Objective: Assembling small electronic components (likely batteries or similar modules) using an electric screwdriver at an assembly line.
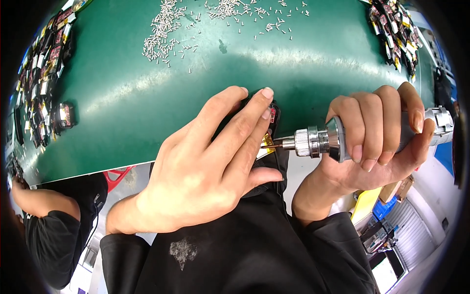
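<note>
At the near edge of the green table, my left hand [200, 166] spreads over a small black electronic device [277, 111]. Its fingers reach across the top and its thumb lies on the near side. Most of the device is hidden under the hand; a bit of red circuit board and a yellow-taped part [267, 151] show. My right hand [374, 132] is wrapped around a grey electric screwdriver [337, 139] with a silver collar. The screwdriver lies nearly level and its thin bit points left, with the tip at the yellow-taped part. Whether it touches a screw cannot be seen.
Many small silver screws [164, 34] lie scattered on the far part of the green table [117, 127]. Piles of similar devices stand at left [41, 78] and right [395, 34]; a single device [65, 115] lies beside the left pile. Another person's arm [46, 201] is at lower left.
</note>
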Tool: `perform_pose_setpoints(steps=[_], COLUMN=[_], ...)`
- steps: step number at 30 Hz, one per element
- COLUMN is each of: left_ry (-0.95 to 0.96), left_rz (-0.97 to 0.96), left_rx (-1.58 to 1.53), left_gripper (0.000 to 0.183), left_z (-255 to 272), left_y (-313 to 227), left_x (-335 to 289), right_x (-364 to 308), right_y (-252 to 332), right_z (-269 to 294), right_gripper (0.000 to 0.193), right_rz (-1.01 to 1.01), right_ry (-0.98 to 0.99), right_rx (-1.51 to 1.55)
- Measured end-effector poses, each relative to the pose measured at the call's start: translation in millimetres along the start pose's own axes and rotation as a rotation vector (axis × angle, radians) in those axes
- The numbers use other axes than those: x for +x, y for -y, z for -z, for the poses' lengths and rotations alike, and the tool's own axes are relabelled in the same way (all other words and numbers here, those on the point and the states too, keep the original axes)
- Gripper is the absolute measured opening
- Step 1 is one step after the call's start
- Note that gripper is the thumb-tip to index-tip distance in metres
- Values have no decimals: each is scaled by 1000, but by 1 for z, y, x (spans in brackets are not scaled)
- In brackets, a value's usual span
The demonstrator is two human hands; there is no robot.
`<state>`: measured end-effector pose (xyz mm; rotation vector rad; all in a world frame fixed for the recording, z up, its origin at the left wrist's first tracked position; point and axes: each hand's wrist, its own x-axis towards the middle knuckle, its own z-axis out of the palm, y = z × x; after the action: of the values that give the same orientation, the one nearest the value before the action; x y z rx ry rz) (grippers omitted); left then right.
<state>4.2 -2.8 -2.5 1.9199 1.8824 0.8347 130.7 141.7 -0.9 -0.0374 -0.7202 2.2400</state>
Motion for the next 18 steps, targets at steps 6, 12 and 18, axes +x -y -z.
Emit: perform_pose_setpoints(steps=[6, 12, 18], left_ry=[-139, -207, -231], left_rz=[-166, -206, -226], left_rx=[157, 218, 208], left_gripper=[51, 45, 42], left_z=[-14, -19, -21], left_y=[12, 13, 15], left_x=[-2, 1, 4], right_x=[5, 12, 14], right_y=[20, 23, 26], right_z=[-1, -1, 7], right_gripper=[17, 20, 23], right_rz=[56, 17, -58], right_ry=[0, 108, 211], right_rx=[-189, -376, -443])
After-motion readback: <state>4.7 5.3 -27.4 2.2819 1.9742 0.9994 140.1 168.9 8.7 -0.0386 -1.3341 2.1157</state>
